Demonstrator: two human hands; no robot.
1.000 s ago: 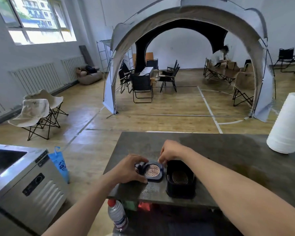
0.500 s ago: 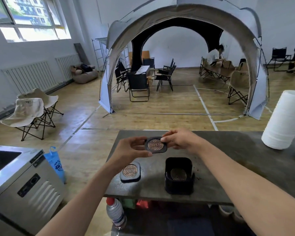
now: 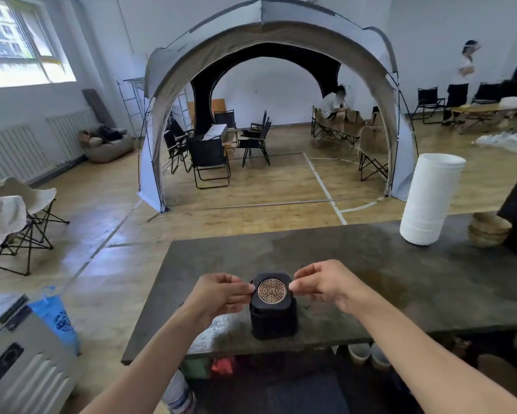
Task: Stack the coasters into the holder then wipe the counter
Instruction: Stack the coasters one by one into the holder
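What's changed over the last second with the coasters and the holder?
Both hands, left and right, lifted a coaster off the counter and brought it over the holder. The second coaster seen lying left of the holder is no longer visible. Holder and paper roll stayed put.

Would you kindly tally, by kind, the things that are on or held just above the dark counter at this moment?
Coaster: 1 visible, held by the left hand and right hand over the holder
Black holder: 1
White roll: 1
Stack of woven bowls: 1
Total: 4
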